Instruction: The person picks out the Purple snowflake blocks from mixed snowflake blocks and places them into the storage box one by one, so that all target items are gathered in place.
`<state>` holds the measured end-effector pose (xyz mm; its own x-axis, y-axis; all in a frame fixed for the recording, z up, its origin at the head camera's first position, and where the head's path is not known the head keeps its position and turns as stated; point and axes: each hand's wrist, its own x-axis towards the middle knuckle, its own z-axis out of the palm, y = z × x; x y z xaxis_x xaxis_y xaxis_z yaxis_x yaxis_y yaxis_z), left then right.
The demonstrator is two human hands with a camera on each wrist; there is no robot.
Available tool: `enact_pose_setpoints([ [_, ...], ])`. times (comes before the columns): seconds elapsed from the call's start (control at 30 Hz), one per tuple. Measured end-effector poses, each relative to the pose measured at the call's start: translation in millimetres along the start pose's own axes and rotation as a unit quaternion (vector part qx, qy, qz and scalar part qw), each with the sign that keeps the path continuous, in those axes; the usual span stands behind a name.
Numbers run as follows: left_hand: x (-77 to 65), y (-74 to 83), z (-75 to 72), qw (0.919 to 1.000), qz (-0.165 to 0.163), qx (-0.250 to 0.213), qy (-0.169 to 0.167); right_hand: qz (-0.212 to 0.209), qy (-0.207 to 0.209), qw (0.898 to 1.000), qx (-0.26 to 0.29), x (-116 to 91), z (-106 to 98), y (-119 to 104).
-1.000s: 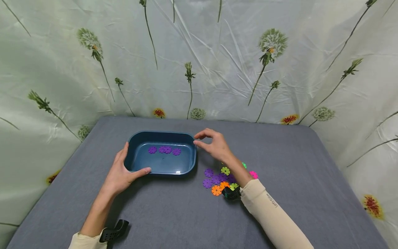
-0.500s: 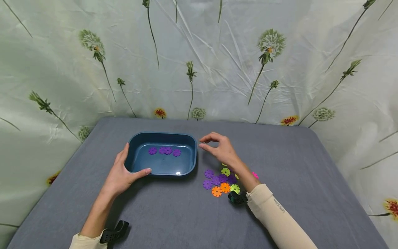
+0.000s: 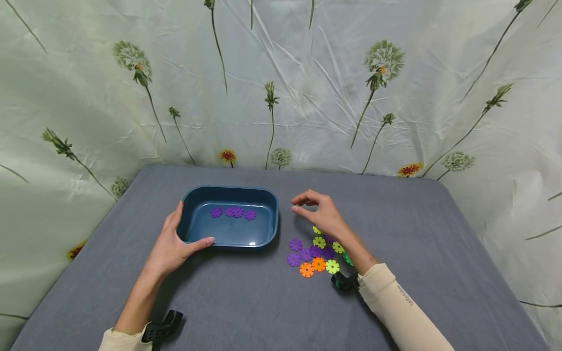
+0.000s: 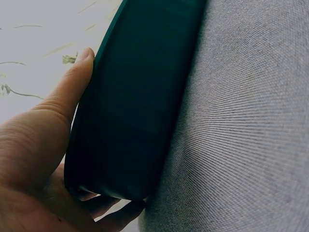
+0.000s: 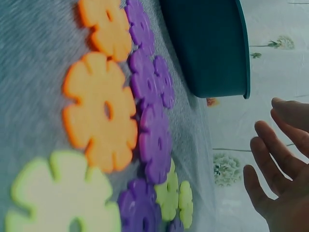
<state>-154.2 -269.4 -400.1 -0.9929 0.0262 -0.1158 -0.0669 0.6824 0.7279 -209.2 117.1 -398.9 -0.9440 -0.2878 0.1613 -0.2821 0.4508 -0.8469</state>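
Note:
My left hand [image 3: 169,243] grips the near left corner of a dark blue plastic tub [image 3: 265,240], thumb along the front rim and fingers against the left side. In the left wrist view the fingers [image 4: 123,217] reach round the tub's end. Several purple flower-shaped plastic discs [image 3: 250,215] lie in a row on the tub's floor. To the right of the tub my right hand [image 3: 322,214] hovers with loosely bent fingers, holding nothing. Below it on the cloth is a loose group of the same discs: purple [image 3: 293,260], orange [image 3: 307,269] and yellow-green [image 3: 332,266].
A grey cloth [image 3: 246,302] covers the table. Behind it hangs a pale curtain [image 3: 307,97] printed with dandelions. A green disc [image 3: 348,259] is partly covered by the right forearm.
My right hand has moved away from the tub's right rim, toward the right and slightly nearer to me. The left hand and the tub stay where they were.

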Motion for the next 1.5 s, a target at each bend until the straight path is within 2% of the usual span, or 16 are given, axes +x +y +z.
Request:
enact_pose_setpoints([
  [0.4, -0.9, 1.6, -0.6, 1.0000, -0.002, 0.005, -0.001, 0.016, -0.041, 0.999, -0.012, -10.3, -7.2, 6.6],
  [1.03, 0.1, 0.7, 1.2, 1.0000, -0.004, -0.003, -0.001, 0.022, -0.105, 0.994, -0.025, -20.2, -4.0, 15.6],
  [1.23, -0.8, 0.4, -0.2, 1.0000, -0.003, -0.002, -0.002, 0.021, -0.130, 0.990, -0.040, -23.0, -3.1, 15.7],
  [1.5, -0.3, 0.3, -0.1, 1.0000, -0.001, 0.002, -0.001, 0.016, -0.189, 0.981, -0.045, -26.2, -5.0, 16.2],
])
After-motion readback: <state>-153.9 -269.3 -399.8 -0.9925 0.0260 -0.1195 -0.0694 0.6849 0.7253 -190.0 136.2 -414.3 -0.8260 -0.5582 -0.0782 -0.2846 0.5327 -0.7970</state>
